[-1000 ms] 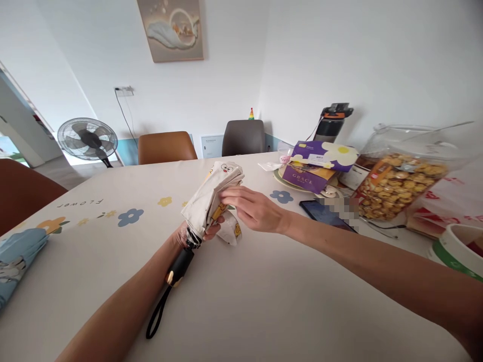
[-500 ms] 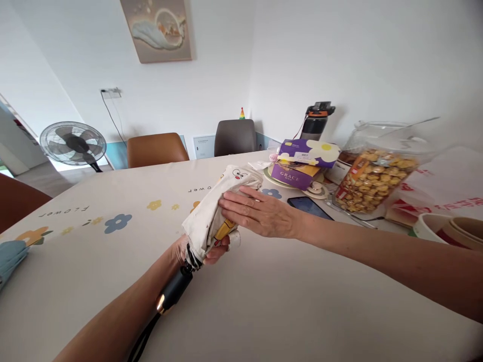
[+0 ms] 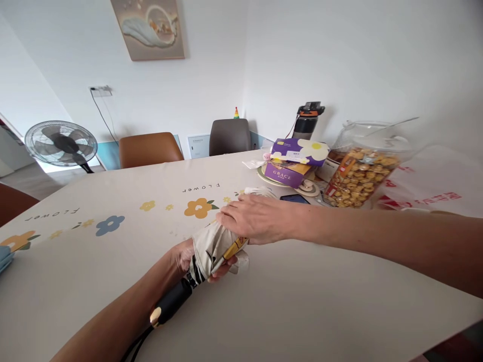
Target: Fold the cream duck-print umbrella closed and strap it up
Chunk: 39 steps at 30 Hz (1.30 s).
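Note:
A folded white umbrella [image 3: 211, 246] with yellow and black print lies slanted over the table, its black handle [image 3: 173, 300] and wrist strap toward me. My left hand [image 3: 222, 269] holds it from beneath, near the handle end, with fingertips showing on the right side. Most of that palm is behind the fabric. Across the umbrella's upper part, my right hand [image 3: 252, 218] has its fingers bent over the cloth, hiding much of it. A loose flap of pale fabric sticks out below the right hand.
To the right are purple boxes [image 3: 287, 173], a phone [image 3: 294, 199], a jar of snacks [image 3: 362, 176] and a plastic bag [image 3: 426, 176]. A black bottle [image 3: 306, 120] stands behind them. Something light blue [image 3: 5, 257] lies at the left edge. Chairs [image 3: 151, 150] and a fan [image 3: 62, 143] are beyond the table.
My right hand has gone from lying flat on the umbrella to curling over it. The umbrella's far end has dropped lower in view. The whole view has shifted slightly.

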Each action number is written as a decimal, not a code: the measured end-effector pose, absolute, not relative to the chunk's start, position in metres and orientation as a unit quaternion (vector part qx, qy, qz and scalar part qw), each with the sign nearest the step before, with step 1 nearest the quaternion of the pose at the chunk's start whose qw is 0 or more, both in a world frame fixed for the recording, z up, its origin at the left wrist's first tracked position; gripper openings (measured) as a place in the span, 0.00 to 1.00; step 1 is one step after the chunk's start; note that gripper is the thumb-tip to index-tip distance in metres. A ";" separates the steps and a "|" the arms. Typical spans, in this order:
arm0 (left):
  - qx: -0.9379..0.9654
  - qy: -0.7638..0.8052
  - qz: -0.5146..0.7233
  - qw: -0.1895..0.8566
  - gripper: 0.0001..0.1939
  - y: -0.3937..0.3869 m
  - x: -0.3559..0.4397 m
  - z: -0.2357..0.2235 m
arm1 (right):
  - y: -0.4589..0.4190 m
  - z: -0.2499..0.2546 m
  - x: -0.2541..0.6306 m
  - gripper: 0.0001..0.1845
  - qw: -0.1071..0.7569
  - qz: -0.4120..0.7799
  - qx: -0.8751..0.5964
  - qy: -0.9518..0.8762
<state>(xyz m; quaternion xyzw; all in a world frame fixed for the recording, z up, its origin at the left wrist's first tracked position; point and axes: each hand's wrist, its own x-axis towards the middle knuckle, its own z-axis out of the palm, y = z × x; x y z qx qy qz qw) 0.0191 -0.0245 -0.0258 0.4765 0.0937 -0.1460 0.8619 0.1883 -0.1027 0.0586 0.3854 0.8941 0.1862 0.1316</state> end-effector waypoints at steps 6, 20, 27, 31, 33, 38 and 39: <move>0.542 0.143 -0.114 0.820 0.11 -0.030 0.019 -0.016 | -0.104 0.044 0.191 0.10 0.132 0.304 0.348 0.877; 0.741 0.368 0.357 0.433 0.16 0.010 0.001 0.015 | -0.084 0.043 0.211 0.11 0.165 0.287 0.474 0.816; 0.942 0.184 0.261 0.105 0.40 -0.043 0.025 0.002 | -0.071 0.042 0.192 0.08 0.129 0.145 0.542 0.818; 0.933 0.307 0.125 0.140 0.39 -0.033 0.023 0.002 | -0.077 0.035 0.178 0.10 0.130 0.249 0.477 0.833; 0.924 0.338 0.075 0.162 0.31 -0.027 0.018 0.011 | -0.078 0.030 0.177 0.12 0.125 0.317 0.452 0.825; 0.904 0.334 0.018 0.267 0.15 -0.015 0.007 0.023 | -0.073 0.020 0.182 0.16 0.052 0.429 0.374 0.821; 0.900 0.333 0.020 0.279 0.14 -0.013 0.006 0.022 | -0.072 0.019 0.182 0.16 0.041 0.439 0.370 0.818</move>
